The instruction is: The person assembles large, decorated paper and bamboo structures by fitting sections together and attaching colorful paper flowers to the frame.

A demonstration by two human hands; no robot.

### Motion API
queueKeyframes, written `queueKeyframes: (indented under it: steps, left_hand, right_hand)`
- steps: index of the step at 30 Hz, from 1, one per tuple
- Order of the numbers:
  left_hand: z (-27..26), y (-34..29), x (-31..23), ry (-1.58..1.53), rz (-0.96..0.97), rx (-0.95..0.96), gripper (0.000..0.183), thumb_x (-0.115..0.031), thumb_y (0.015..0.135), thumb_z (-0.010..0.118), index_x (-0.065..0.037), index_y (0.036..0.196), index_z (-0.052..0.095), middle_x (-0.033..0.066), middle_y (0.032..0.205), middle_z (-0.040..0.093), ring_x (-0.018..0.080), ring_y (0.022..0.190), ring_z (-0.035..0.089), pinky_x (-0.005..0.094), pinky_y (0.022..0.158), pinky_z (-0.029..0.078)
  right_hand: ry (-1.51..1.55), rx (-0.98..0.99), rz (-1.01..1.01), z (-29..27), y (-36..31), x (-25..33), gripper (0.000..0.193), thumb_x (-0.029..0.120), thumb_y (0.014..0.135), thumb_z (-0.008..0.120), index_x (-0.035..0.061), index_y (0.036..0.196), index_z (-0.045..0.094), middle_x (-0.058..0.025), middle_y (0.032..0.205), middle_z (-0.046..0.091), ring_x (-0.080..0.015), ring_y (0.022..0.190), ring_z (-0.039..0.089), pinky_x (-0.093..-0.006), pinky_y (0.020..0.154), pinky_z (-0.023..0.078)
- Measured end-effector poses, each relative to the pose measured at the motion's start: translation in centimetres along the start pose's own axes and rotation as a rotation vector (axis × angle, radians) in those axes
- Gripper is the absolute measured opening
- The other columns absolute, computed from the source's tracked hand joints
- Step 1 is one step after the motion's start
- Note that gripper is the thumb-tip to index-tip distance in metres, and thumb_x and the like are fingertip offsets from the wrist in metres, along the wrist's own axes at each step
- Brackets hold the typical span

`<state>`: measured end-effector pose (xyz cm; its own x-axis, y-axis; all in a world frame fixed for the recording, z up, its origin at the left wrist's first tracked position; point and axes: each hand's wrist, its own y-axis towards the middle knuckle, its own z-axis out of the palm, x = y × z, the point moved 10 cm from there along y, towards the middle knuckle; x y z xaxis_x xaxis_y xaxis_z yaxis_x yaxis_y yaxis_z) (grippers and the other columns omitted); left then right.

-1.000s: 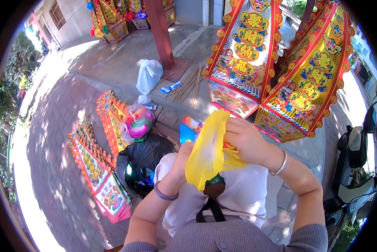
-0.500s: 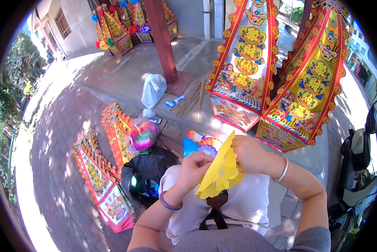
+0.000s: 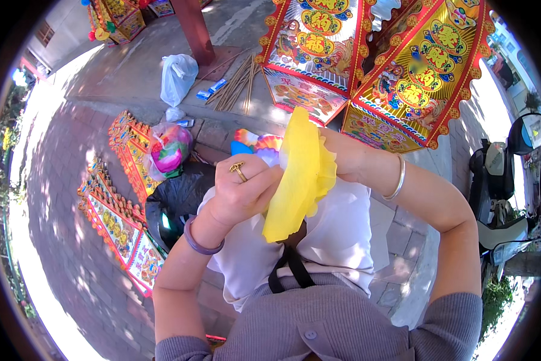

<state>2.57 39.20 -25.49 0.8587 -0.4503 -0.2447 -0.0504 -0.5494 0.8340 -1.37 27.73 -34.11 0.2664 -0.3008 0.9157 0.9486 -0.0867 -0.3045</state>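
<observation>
Pinching a big ruffled yellow paper piece [image 3: 300, 180] with the left hand [image 3: 243, 186], fingers curled together and clamped at its left edge, gold ring [image 3: 238, 171] on show. The right hand [image 3: 338, 155] comes in from the other side, but its fingers are mostly tucked behind the paper, so honestly can't tell what that grip is doing. The paper itself is up in front of the lap, standing kinda upright with a tilt, above the white trousers [image 3: 342, 225]. Purple bangle [image 3: 198, 238] on the left wrist, silver one on the right.

Loads of stuff around too: black plastic bag [image 3: 183, 186] just beside the left knee, with a see-through bag [image 3: 171, 150] of bright pink and green bits near it, plus some flat decorated panels [image 3: 117, 225] on the paving. Further up there's a tied whitish bag [image 3: 178, 78] and a bunch of thin sticks [image 3: 234, 84]. Two big red-edged decorations, one silver [image 3: 309, 60] and one gold [image 3: 418, 81], stand past the right hand.
</observation>
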Motion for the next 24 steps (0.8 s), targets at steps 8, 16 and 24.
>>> queueKeyframes:
  steps: [8, 16, 24]
  left_hand:
    - [2.0, -4.1, 7.0, -0.549, -0.542, -0.221, 0.027, -0.010, 0.070, 0.071, -0.004, 0.095, 0.063, 0.0044, 0.079, 0.055, 0.0201, 0.069, 0.057, 0.0289, 0.062, 0.047]
    - [4.7, -3.6, 6.0, -1.401, -0.726, -0.429, 0.041, -0.015, 0.088, 0.058, -0.005, 0.125, 0.044, 0.0087, 0.119, 0.048, 0.0231, 0.106, 0.051, 0.0342, 0.088, 0.045]
    - [8.3, -6.0, 7.2, -1.669, -1.018, -0.565, 0.045, -0.022, 0.098, 0.048, -0.006, 0.139, 0.036, 0.0110, 0.138, 0.046, 0.0256, 0.123, 0.050, 0.0386, 0.101, 0.045]
  right_hand:
    - [-0.174, -0.231, -0.006, -1.2, -0.9, 1.8, 0.028, 0.020, 0.088, 0.063, 0.0049, 0.113, 0.060, -0.0053, 0.105, 0.063, -0.0136, 0.092, 0.062, -0.0287, 0.079, 0.051]
    - [-1.418, -0.372, -1.017, 7.4, -7.3, 10.5, 0.036, 0.024, 0.063, 0.079, 0.0078, 0.092, 0.064, -0.0042, 0.093, 0.059, -0.0212, 0.089, 0.057, -0.0332, 0.079, 0.046]
    - [-1.511, -0.526, -1.210, 5.9, -8.8, 6.6, 0.025, 0.013, 0.060, 0.075, 0.0093, 0.082, 0.062, -0.0015, 0.091, 0.058, -0.0234, 0.092, 0.057, -0.0359, 0.078, 0.045]
